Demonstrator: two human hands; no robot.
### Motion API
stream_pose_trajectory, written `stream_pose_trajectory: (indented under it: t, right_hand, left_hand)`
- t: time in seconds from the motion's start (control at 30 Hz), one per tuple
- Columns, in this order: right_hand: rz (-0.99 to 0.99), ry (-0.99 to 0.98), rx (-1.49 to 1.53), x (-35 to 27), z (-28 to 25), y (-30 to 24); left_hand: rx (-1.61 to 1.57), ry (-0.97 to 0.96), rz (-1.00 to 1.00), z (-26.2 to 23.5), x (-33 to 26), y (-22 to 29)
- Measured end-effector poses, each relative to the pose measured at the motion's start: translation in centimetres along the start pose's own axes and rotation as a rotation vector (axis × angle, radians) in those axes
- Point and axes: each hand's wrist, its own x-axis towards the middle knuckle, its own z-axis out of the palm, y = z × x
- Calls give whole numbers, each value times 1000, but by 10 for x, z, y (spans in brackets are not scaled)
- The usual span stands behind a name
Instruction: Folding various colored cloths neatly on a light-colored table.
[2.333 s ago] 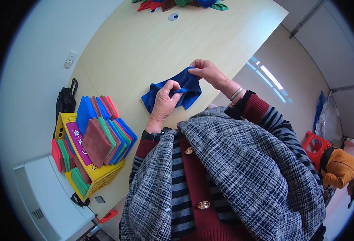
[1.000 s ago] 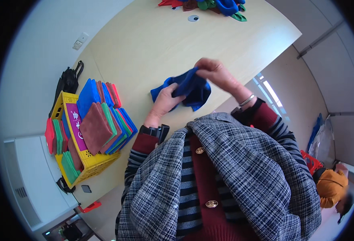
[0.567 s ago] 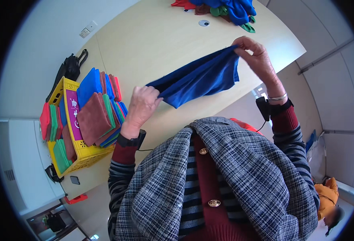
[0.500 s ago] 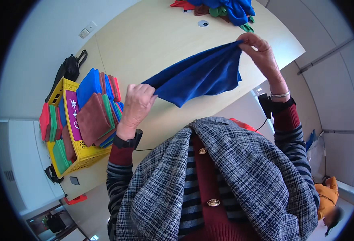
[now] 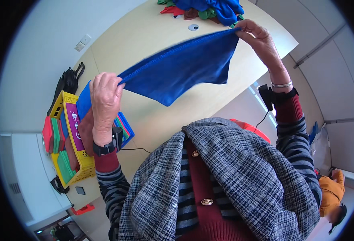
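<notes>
A blue cloth [image 5: 181, 66] hangs stretched between my two hands above the table, its upper edge taut and its lower part drooping in a point. My left hand [image 5: 105, 98] pinches the cloth's left corner, close in front of the yellow crate and the folded cloths. At the far right, my right hand [image 5: 260, 38] pinches the other end between thumb and fingers. Both wrists wear black straps, and thin cables run from them. My left hand and forearm hide part of the folded stack.
A yellow crate [image 5: 86, 162] with folded red, green, brown and blue cloths stands at the left. Loose coloured cloths [image 5: 213, 8] lie heaped at the table's far end. A black umbrella-like bundle [image 5: 67, 82] and a phone [image 5: 80, 190] lie near the crate. Someone in orange [image 5: 331, 193] is at lower right.
My hands have drawn farther apart, the left going left and the right slightly up. The blue cloth's upper edge is now pulled straighter and the cloth spreads wider.
</notes>
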Motion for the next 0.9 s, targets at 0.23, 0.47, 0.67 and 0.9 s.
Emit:
stream_pose_trajectory:
  t: [0.23, 0.47, 0.67, 0.9]
  right_hand:
    - [-22, -5, -19, 12, 10, 32]
    - [0, -36, -10, 37, 38, 48]
    - [-20, 24, -54, 53, 52, 49]
    - [-145, -113, -130, 29, 74, 24]
  left_hand:
    - [-255, -37, -204, 27, -6, -14]
    - [-591, -116, -573, 56, -9, -42]
    - [-552, -30, -583, 66, 17, -45]
    - [-253, -67, -481, 54, 15, -93]
